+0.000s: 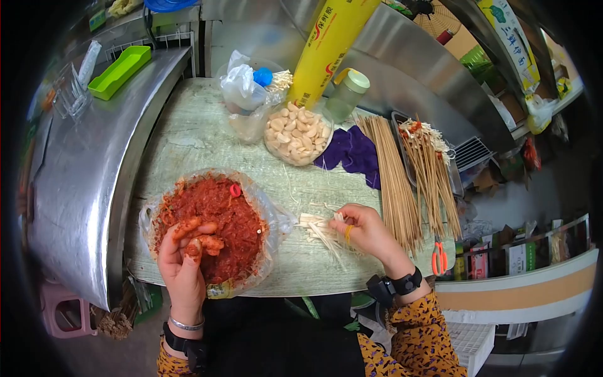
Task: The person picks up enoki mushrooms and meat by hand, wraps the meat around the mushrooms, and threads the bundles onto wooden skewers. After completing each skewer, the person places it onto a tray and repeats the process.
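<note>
My left hand (188, 252) is over a plastic-lined bowl of red chili paste (233, 213). Its half-curled fingers are coated in paste and stand apart, with nothing visible in them. A small red piece (235, 190) lies on the paste. On the table to the right, my right hand (362, 232) pinches pale enoki mushrooms (321, 227) between thumb and fingers. Loose strands are strewn around the bunch. Right of that hand lies a long row of bare wooden skewers (392, 182).
Garlic cloves (298, 134) fill a clear bowl behind, near a purple cloth (352, 154). Paste-smeared enoki skewers (433, 169) rest on a tray at right. Orange-handled scissors (439, 257) lie at the table edge. A yellow cling-film roll (330, 50) and a jar (347, 94) stand behind.
</note>
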`<state>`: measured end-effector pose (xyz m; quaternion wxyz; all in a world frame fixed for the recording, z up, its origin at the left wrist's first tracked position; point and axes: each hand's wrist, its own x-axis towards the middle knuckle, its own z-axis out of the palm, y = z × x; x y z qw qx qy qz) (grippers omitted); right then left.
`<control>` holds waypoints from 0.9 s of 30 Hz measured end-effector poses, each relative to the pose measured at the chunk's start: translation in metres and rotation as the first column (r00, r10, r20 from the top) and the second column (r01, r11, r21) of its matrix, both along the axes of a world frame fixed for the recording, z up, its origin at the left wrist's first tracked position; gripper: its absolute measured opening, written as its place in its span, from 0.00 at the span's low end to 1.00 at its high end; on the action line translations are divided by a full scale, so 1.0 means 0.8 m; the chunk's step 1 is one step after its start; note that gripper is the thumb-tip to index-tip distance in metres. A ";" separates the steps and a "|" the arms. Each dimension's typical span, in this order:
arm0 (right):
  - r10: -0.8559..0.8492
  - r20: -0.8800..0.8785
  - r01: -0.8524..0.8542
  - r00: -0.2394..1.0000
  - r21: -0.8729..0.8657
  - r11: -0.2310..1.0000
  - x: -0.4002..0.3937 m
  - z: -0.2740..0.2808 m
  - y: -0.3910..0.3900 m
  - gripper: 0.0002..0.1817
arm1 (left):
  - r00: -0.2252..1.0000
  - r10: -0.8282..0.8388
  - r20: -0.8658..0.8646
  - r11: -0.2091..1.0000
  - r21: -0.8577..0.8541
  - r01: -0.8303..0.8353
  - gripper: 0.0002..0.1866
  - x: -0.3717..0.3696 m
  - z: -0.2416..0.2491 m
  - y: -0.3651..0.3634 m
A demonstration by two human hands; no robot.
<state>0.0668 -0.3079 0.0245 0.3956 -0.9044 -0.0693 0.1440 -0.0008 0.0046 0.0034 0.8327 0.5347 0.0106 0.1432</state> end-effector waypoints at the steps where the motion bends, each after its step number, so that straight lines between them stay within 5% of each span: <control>1: 0.001 0.001 -0.001 1.000 0.001 1.000 0.003 -0.006 -0.002 0.10 | 1.000 -0.003 0.003 1.000 -0.004 0.003 0.21 0.000 0.001 0.000; 13: -0.010 0.093 0.018 0.996 -0.087 0.996 0.013 0.014 -0.024 0.13 | 1.000 -0.003 0.001 1.000 -0.011 0.003 0.20 0.001 -0.002 0.001; 15: 0.038 0.267 -0.011 0.963 -0.099 0.995 0.014 0.028 -0.041 0.11 | 1.000 -0.008 -0.003 1.000 -0.012 0.008 0.20 0.001 -0.001 0.001; 20: -0.265 0.077 0.250 0.961 0.166 0.954 0.008 0.075 -0.085 0.08 | 1.000 0.001 -0.001 1.000 -0.002 -0.001 0.21 0.000 -0.002 0.001; 27: -0.406 0.136 0.321 0.904 0.410 0.854 0.004 0.114 -0.114 0.05 | 1.000 0.021 0.009 1.000 0.002 -0.021 0.20 -0.001 -0.006 0.000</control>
